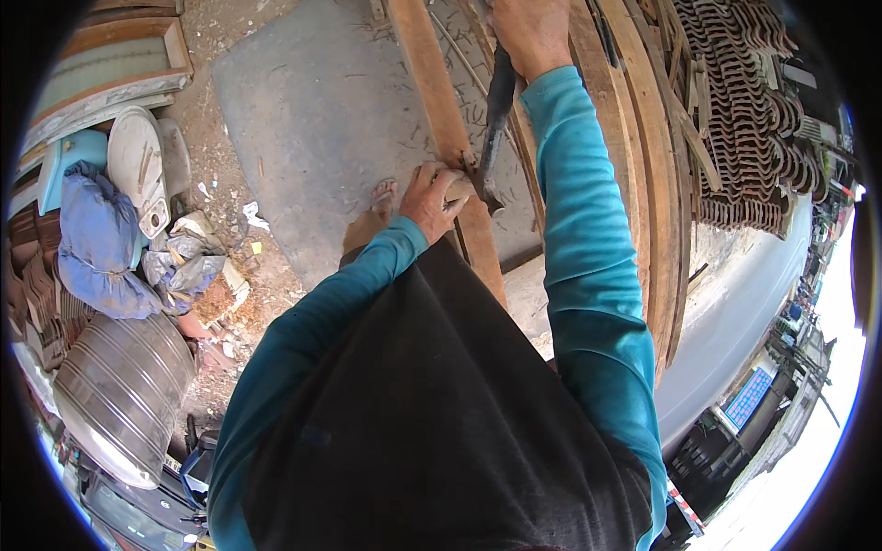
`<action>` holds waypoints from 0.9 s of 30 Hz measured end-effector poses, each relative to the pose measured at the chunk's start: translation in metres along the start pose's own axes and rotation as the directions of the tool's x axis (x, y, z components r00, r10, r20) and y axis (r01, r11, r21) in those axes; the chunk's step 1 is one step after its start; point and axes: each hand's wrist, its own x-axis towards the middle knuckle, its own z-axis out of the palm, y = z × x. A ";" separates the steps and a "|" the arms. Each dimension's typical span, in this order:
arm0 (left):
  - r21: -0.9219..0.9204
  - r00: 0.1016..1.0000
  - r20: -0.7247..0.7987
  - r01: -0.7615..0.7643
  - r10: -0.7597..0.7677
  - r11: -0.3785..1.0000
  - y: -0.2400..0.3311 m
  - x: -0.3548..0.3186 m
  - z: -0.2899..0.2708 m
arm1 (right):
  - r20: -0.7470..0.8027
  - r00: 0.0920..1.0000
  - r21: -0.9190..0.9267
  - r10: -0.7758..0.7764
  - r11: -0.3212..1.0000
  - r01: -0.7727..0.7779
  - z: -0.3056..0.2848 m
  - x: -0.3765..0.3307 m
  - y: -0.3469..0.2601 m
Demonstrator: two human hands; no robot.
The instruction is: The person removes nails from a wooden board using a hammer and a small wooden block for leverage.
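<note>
My right hand [533,37] is closed around the dark handle of a hammer [497,106] at the top of the view. The hammer's metal head rests at a wooden plank [432,83], which runs lengthwise in front of me. Just left of the head, my left hand [430,200] is closed over the plank, its fingers curled on a small wooden block [458,190]. Part of that block is hidden under the fingers. Below my left wrist, a bare foot [385,195] shows on the grey sheet.
Loose nails lie scattered on the grey sheet [303,101]. Long wooden beams [634,138] are lined up on the right, beside stacked curved roof tiles [740,119]. At the left are a blue wrapped bundle [101,243], a ribbed metal tank [129,390] and framed windows [110,69].
</note>
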 end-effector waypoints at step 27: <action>-0.418 0.833 -0.365 0.253 -0.416 0.873 -0.057 0.143 0.059 | 0.009 0.999 0.458 0.031 0.888 -0.032 -0.148 -0.025 -0.011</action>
